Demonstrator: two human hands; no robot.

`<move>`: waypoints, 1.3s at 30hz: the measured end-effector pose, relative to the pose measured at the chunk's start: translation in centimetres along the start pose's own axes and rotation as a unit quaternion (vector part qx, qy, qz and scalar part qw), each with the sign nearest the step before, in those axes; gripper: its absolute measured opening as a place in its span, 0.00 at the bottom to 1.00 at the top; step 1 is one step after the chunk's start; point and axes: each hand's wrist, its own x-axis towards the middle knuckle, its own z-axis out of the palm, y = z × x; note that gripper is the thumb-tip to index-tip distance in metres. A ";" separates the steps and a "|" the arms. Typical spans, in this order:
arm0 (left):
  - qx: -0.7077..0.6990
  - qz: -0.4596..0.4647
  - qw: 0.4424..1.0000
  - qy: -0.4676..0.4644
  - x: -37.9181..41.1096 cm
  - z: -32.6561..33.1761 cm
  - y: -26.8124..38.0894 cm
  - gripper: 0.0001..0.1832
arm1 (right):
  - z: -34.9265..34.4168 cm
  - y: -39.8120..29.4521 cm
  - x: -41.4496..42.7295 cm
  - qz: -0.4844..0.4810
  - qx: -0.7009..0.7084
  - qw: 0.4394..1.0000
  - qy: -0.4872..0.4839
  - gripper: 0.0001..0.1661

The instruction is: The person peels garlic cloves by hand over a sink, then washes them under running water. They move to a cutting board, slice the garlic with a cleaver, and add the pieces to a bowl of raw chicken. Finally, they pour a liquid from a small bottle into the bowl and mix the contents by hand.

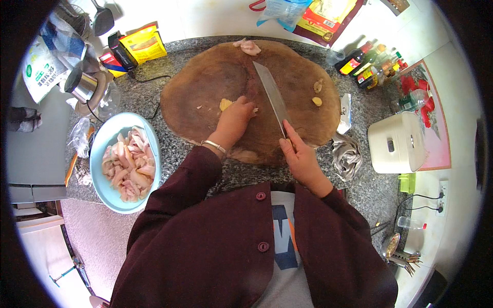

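Observation:
My right hand (302, 158) grips the handle of a cleaver (272, 94), whose blade points away over a large round wooden chopping board (200, 77). Over the board's middle, my left hand (237, 119) has its fingers bent near small pale bits; whether it holds any I cannot tell. A yellow piece of ginger (225, 104) lies beside that hand. Two more small pieces, one of them yellow ginger (316, 101), lie on the board's right part. Raw pale meat (249, 47) rests at the far edge. Cut raw meat (129, 165) fills much of a light-blue basin (95, 154) at the left.
A crumpled grey cloth (346, 157) lies right of the board, near a cream-coloured appliance (396, 142). Several sauce bottles (354, 59) stand at the back right. A yellow packet (144, 44) stands at the back left, with a black cable (148, 80) on the granite counter (246, 177).

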 end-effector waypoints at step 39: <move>-0.050 -0.091 0.981 0.164 -3.2 -2.8 -3.5 0.11 | 0.8 2.3 -0.1 -0.041 0.033 0.989 -0.138 0.33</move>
